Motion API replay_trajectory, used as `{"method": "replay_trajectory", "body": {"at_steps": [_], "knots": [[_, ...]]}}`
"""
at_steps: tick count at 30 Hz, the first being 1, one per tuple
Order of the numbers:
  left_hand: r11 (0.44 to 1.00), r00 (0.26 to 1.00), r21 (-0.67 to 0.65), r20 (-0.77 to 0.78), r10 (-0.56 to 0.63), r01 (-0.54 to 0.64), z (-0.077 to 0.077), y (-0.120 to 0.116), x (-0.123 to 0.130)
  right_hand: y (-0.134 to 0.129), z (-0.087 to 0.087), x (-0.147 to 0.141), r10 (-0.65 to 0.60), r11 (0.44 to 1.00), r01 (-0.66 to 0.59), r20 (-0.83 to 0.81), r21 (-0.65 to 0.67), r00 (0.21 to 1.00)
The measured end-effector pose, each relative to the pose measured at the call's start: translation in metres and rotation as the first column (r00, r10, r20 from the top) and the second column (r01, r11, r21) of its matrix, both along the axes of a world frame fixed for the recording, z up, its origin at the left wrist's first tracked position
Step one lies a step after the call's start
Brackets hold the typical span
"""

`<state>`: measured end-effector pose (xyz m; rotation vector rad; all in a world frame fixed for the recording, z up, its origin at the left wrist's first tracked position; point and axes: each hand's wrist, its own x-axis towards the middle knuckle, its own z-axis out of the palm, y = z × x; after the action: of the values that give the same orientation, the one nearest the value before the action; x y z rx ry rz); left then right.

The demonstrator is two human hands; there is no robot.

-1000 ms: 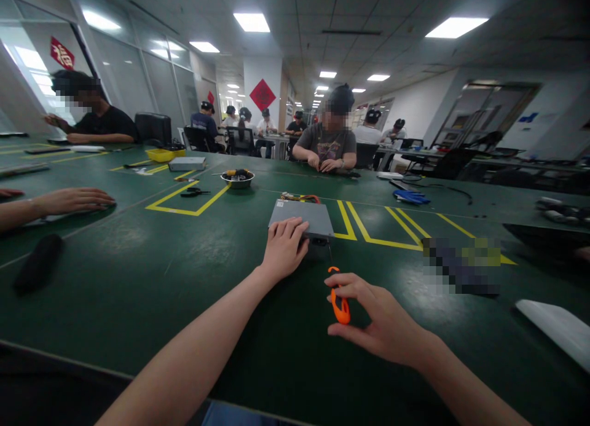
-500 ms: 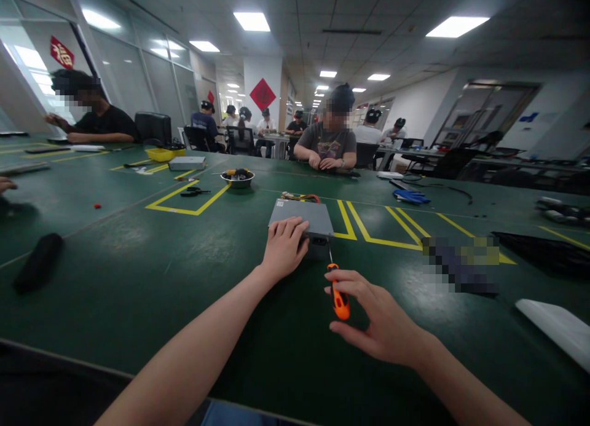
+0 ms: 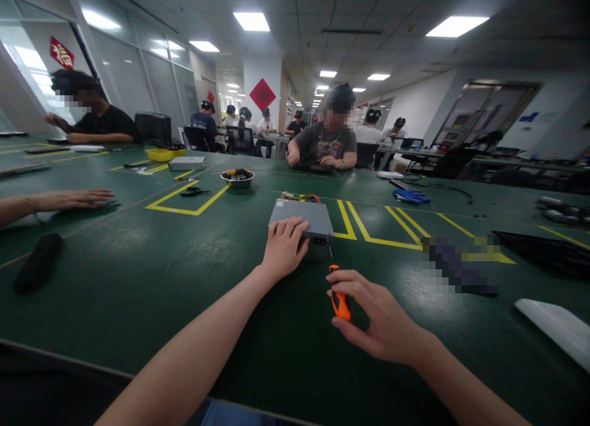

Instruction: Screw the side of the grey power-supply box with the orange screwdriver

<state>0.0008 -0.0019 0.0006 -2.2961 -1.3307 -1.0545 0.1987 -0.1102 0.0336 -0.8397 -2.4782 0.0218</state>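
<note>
A grey metal computer power supply (image 3: 306,214) lies on the green table, its socket side facing me and coloured wires (image 3: 302,197) at its far edge. My left hand (image 3: 286,244) holds it, fingers bent over the top and thumb at the near side. In my right hand (image 3: 369,312) is an orange and black screwdriver (image 3: 340,302), pinched between thumb and fingers. Its thin shaft points away from me toward the power supply's near right corner. Whether the tip touches a screw there is too small to tell.
A metal bowl (image 3: 237,179) with tools stands beyond, left of the power supply. Another person's hand (image 3: 74,200) lies over the table at left, near a black pouch (image 3: 39,263). Blue gloves (image 3: 410,196) and a white object (image 3: 555,327) are at right. A person (image 3: 325,140) sits opposite.
The screwdriver has turned a little in my right hand, and its tip sits slightly lower. My left hand keeps its place. Another person's hand has reached in from the left.
</note>
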Motion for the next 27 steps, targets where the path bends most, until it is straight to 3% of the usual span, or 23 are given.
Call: {"method": "replay_trajectory", "body": {"at_steps": [5, 13, 19, 27], "knots": [[1.0, 1.0, 0.008, 0.014, -0.006, 0.006, 0.0, -0.001, 0.001, -0.001, -0.001, -0.007, 0.005, 1.0, -0.008, 0.149, 0.024, 0.989], [1.0, 1.0, 0.009, 0.008, 0.005, -0.005, 0.0, 0.0, 0.001, 0.0, -0.005, -0.008, -0.029, 0.998, 0.031, 0.035, -0.053, 0.999], [1.0, 1.0, 0.005, 0.004, 0.012, -0.012, 0.0, -0.001, 0.001, -0.003, 0.0, -0.01, 0.021, 1.0, -0.021, 0.161, -0.002, 0.987], [1.0, 1.0, 0.009, 0.0, 0.012, -0.012, 0.001, -0.001, 0.001, 0.002, -0.011, -0.012, 0.001, 0.999, 0.003, 0.077, -0.046, 0.997]]}}
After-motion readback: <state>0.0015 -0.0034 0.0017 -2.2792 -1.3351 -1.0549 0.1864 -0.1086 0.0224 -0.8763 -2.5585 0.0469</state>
